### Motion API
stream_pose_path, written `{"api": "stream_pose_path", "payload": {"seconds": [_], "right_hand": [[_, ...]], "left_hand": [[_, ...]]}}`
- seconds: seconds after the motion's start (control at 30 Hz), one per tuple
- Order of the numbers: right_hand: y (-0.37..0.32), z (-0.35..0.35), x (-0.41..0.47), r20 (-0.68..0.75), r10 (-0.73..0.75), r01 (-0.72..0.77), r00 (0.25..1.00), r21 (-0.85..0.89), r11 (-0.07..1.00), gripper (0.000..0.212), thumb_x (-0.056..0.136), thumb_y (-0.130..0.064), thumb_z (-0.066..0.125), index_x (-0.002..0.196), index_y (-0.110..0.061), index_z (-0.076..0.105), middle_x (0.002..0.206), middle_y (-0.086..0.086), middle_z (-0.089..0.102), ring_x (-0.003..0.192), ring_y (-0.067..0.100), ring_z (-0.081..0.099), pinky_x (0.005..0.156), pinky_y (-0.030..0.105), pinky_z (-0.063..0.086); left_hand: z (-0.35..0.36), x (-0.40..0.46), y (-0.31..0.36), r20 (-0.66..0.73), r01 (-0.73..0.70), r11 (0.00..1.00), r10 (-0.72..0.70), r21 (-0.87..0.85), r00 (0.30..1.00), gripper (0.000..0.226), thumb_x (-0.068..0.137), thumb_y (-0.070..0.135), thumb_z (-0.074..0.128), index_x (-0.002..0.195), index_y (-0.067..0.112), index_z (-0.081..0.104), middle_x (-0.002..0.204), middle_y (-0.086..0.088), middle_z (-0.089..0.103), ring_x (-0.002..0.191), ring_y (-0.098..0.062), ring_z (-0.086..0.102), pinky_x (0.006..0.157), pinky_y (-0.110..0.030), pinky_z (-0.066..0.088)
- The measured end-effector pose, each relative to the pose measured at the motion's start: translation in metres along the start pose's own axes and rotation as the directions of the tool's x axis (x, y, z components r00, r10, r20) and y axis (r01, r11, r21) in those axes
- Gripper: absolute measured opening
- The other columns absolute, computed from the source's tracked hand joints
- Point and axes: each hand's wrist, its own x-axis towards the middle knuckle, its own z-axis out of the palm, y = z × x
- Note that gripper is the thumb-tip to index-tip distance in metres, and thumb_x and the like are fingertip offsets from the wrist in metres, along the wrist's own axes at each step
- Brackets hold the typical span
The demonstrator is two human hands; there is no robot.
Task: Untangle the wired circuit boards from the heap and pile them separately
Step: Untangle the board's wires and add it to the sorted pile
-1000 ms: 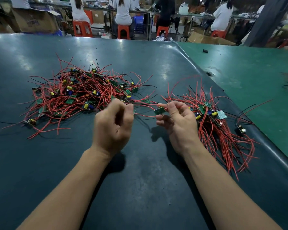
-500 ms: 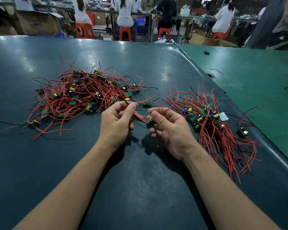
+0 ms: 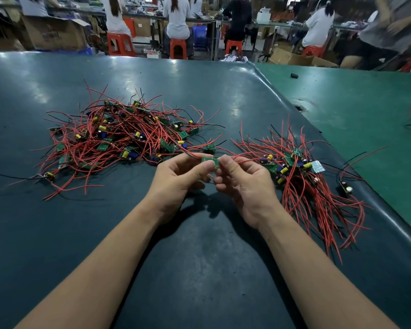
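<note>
A tangled heap [image 3: 119, 138] of small green circuit boards with red and black wires lies on the dark table [image 3: 199, 269], left of centre. A second, neater pile [image 3: 301, 176] of wired boards lies to the right, its wires trailing toward me. Between the two, my left hand [image 3: 176, 184] and my right hand [image 3: 244, 184] pinch one small green board [image 3: 208, 160] by their fingertips, just above the table. Its red wires run back toward the heap and off to the right.
One loose board [image 3: 345, 187] with black and red wires lies right of the pile, near the table's raised edge. A lighter green table [image 3: 365, 119] adjoins on the right. Several seated people on red stools [image 3: 119, 46] work beyond the far edge.
My hands have come together, and the left hand now also grips the board that the right hand held. The view has shifted slightly.
</note>
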Motion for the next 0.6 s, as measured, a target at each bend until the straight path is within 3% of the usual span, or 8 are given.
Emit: {"api": "stream_pose_path", "payload": {"seconds": [0.13, 0.3, 0.4, 0.5, 0.6], "right_hand": [[0.0003, 0.0019, -0.0011, -0.005, 0.084, -0.084, 0.996, -0.053, 0.995, 0.017, 0.081, -0.019, 0.072, 0.081, -0.003, 0.065, 0.062, 0.009, 0.068, 0.045, 0.013, 0.060, 0.043, 0.019, 0.049], [0.0004, 0.0009, -0.0015, -0.011, 0.047, -0.047, 0.999, -0.061, 0.997, 0.015, 0.081, -0.020, 0.072, 0.077, -0.006, 0.069, 0.060, 0.005, 0.066, 0.043, 0.010, 0.056, 0.040, 0.018, 0.044], [0.0014, 0.0004, -0.0009, -0.039, 0.010, -0.014, 0.999, -0.095, 0.995, 0.015, 0.081, -0.021, 0.074, 0.069, -0.013, 0.070, 0.062, 0.004, 0.066, 0.046, 0.010, 0.056, 0.039, 0.018, 0.042], [0.0023, -0.0012, 0.0003, -0.065, -0.033, 0.023, 0.997, -0.145, 0.989, 0.025, 0.088, -0.018, 0.071, 0.063, -0.018, 0.073, 0.062, 0.001, 0.065, 0.047, 0.009, 0.054, 0.039, 0.018, 0.040], [0.0019, 0.0006, -0.0007, -0.058, -0.049, 0.039, 0.997, -0.163, 0.986, 0.022, 0.092, -0.018, 0.067, 0.071, -0.015, 0.074, 0.064, 0.001, 0.067, 0.047, 0.009, 0.053, 0.038, 0.019, 0.038]], "left_hand": [[-0.0029, 0.0005, -0.0018, -0.046, -0.065, 0.997, 0.064, -0.030, 0.997, 0.026, 0.069, 0.022, 0.077, 0.094, 0.016, 0.073, 0.082, -0.003, 0.072, 0.074, -0.016, 0.066, 0.071, -0.029, 0.054], [-0.0016, 0.0014, 0.0005, -0.105, -0.081, 0.997, 0.080, -0.007, 0.991, 0.025, 0.069, 0.016, 0.076, 0.094, 0.015, 0.072, 0.081, 0.002, 0.073, 0.076, -0.012, 0.067, 0.064, -0.022, 0.054], [-0.0001, 0.0003, 0.0006, -0.070, -0.084, 0.994, 0.088, 0.063, 0.994, 0.026, 0.068, 0.016, 0.076, 0.093, 0.013, 0.071, 0.078, 0.002, 0.073, 0.074, -0.011, 0.066, 0.064, -0.021, 0.053], [0.0022, 0.0001, -0.0011, -0.069, -0.090, 0.989, 0.098, 0.120, 0.993, 0.023, 0.070, 0.011, 0.077, 0.092, 0.010, 0.072, 0.074, 0.003, 0.073, 0.068, -0.008, 0.064, 0.063, -0.020, 0.054], [0.0023, 0.0028, -0.0016, -0.126, -0.045, 0.996, 0.054, 0.074, 0.990, 0.019, 0.074, 0.006, 0.076, 0.091, 0.011, 0.072, 0.075, 0.001, 0.071, 0.069, -0.012, 0.062, 0.063, -0.022, 0.053]]}}
